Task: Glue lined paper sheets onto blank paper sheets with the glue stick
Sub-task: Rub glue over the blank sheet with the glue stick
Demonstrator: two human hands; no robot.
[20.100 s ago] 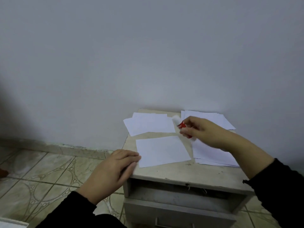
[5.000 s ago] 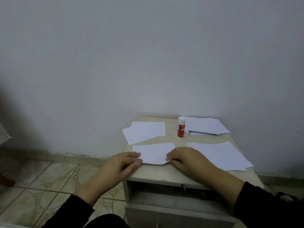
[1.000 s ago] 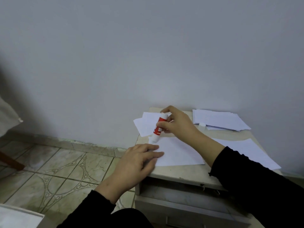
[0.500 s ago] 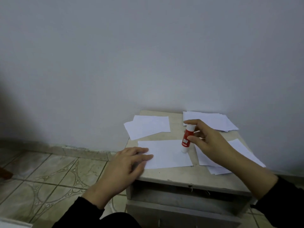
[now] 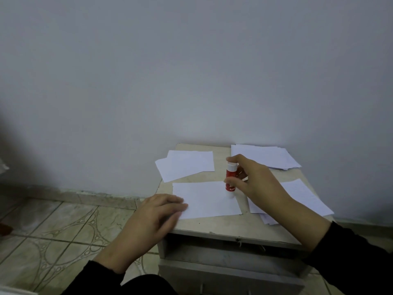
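Right hand (image 5: 258,182) wrapped around the glue stick (image 5: 231,179), thumb and fingers pinching the red-and-white tube, held nearly upright with its lower end down on the right edge of the centre sheet (image 5: 207,199). Left hand (image 5: 155,218) flat, fingers straight and close together, pressing the near-left corner of that same sheet against the top of the small cabinet (image 5: 212,227). Centre sheet lying flat near the front edge, looking plain white from here; any ruling too faint to tell. Behind it, toward the wall, a loose pair of overlapping sheets (image 5: 187,165) at the back left, apart from the centre sheet. At the back right, a stack of papers (image 5: 268,155) against the wall, partly hidden by the right hand. On the right side, another small pile (image 5: 297,196) under the right wrist, just beside the centre sheet, faint lines showing on its top page. Black sleeves (image 5: 350,258) on both forearms. Open drawer slot (image 5: 229,250) visible below the cabinet top. Patterned floor tiles (image 5: 59,231) off to the left, grey wall (image 5: 191,71) filling the upper view.
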